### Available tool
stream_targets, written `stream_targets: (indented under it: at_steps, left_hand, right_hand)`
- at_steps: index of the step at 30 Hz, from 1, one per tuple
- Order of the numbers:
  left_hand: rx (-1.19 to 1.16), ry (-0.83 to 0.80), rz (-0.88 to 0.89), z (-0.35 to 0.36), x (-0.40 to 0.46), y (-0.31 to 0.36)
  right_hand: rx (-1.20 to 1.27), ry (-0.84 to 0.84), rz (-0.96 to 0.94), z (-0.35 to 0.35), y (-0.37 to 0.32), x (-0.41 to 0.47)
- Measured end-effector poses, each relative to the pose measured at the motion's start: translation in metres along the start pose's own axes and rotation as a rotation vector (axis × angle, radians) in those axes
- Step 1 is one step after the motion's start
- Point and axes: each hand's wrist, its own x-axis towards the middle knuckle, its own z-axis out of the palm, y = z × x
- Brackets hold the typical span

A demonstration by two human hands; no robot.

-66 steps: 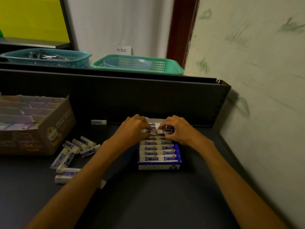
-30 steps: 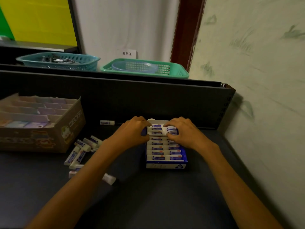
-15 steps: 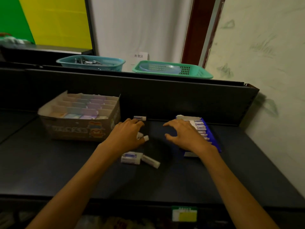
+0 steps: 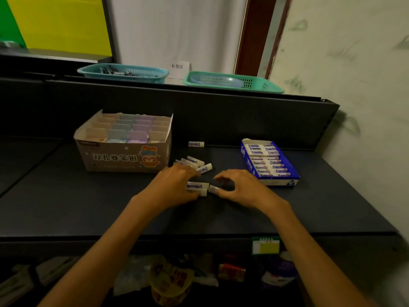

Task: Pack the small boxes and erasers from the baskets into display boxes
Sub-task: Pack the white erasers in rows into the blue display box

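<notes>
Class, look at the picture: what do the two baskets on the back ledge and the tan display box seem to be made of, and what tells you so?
Teal basket and green basket: probably moulded plastic, given the even bright colour and regular lattice holes in the walls. Tan display box: apparently matte printed cardboard, given the thin folded walls, raised corner flaps and inner dividers.

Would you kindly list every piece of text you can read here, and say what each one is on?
"补货区": white paper sign between the baskets.
"双孔卷笔刨", first character uncertain: front of the cardboard display box.
Blue display box: side lettering unreadable.
Eraser wrappers: too small.
Shelf-edge tag: blurred.
</notes>
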Motion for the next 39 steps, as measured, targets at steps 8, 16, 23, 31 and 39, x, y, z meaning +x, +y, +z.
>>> stream_targets:
  at_steps: [8, 16, 23, 31, 39]
  left_hand:
    - [-0.022, -0.009, -0.024, 0.011, 0.013, -0.001]
    - [-0.034, -0.103, 0.019, 0.012, 0.034, -0.010]
    - [-0.004, -0.155, 0.049, 0.007, 0.043, -0.010]
    - [-0.066, -0.080, 0.012, 0.013, 0.048, -0.003]
    - [-0.187, 0.067, 0.034, 0.009, 0.045, -0.002]
  right_hand:
    - [-0.034, -0.018, 0.023, 0.004, 0.009, 0.001]
    - [-0.051, -0.006, 0.026, -0.002, 0.023, 0.006]
    - [-0.039, -0.002, 0.011, -0.004, 0.028, 0.013]
    - [0.012, 0.046, 0.000, -0.010, 0.032, 0.016]
    - [0.154, 0.165, -0.046, -0.014, 0.030, 0.013]
